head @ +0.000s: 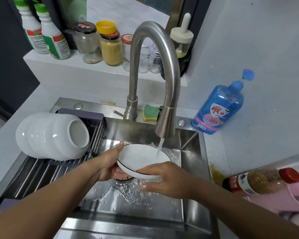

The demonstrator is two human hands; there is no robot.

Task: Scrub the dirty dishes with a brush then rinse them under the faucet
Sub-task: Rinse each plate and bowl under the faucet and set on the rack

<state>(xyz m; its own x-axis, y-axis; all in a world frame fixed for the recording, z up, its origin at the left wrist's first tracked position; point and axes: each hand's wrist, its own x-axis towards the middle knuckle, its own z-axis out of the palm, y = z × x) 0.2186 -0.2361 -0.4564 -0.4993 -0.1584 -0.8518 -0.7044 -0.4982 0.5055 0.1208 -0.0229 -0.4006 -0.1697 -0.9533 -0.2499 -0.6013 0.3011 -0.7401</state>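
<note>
The left hand [109,163] pinches the far-left rim of a white dish [141,157], thumb on top and fingers curled beneath. The right hand [164,178] lies against the near rim. Its fingertips are blurred by running water, so it cannot be told whether they clasp the rim or only rub it.

The dish, shallow and dark-edged, is held tilted above the drain [123,181] of the steel sink [190,204]. A thin stream [160,147] from the faucet [166,121] strikes its right inner side, so this looks like the rinsing step. No brush is in view.

The main risk is a slip. The dish is wet, possibly soapy, and securely held at only one visible point, so a loosened left pinch would likely drop it onto the steel below and chip or crack it. Tilting the dish more steeply under the stream could throw spray over the sink edge toward the counter, where a blue detergent bottle [217,107] stands. A brown sauce bottle [255,181] is also there, close to the right forearm, and a wide elbow swing might knock it.

To the left, a stack of white bowls [53,135] lies on its side on the drying rack [41,171]. Setting the dish down carelessly there could jostle the stack.
</note>
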